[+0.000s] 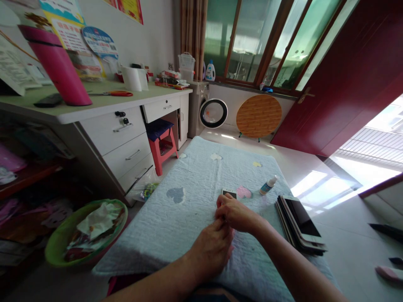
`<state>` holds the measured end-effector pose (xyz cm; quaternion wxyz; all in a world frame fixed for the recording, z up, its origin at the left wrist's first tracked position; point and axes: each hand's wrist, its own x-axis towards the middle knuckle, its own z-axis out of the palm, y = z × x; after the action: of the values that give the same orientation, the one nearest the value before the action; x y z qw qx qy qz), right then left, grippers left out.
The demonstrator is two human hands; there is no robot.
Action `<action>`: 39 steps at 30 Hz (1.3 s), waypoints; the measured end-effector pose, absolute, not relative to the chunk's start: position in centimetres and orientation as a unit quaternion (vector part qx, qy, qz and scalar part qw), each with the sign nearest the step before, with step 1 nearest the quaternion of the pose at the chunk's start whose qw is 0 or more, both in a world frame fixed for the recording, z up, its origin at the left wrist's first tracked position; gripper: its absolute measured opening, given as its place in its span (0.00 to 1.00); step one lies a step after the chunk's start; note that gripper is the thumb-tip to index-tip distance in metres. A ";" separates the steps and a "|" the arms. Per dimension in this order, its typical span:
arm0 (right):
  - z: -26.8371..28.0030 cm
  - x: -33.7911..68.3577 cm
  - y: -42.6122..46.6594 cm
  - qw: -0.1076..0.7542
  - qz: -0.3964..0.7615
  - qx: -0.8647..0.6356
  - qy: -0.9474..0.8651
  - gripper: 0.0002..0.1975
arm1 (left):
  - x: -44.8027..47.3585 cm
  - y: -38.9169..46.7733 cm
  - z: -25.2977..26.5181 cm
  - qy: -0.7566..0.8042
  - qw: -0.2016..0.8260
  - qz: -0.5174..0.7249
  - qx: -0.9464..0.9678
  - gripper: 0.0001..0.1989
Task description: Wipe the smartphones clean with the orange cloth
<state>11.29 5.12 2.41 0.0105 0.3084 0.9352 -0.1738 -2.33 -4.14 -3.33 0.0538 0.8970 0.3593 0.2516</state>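
Note:
My left hand (211,242) is closed, its fingers curled together over the quilted light-blue cloth (195,222). Against its fingertips, my right hand (236,213) is closed in a pinch. Whatever lies between the fingers is hidden or too small to make out. Just beyond the right hand, the top of a white smartphone (229,192) shows; the hand covers the rest. To the right, a small spray bottle (267,186) with a white cap lies tilted on the cloth. Nearer to my right forearm rests a stack of phones or tablets (300,220), the top one white-framed with a dark screen.
A green waste basket (121,222) with crumpled paper stands on the floor at left. Behind it is a white desk (115,130) carrying a pink flask (59,67) and orange-handled scissors (118,93). A red stool (163,147) stands by the desk; a red door (340,75) is at right.

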 end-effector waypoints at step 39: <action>1.8 11.2 6.3 -0.005 -0.133 0.359 0.924 0.10 | -2.3 -4.2 -3.6 0.358 0.054 0.268 0.893 0.19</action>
<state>11.23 6.29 1.79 -0.0047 0.3594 0.9236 -0.1330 -2.30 -4.21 -3.63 0.0540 0.8928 0.3579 0.2680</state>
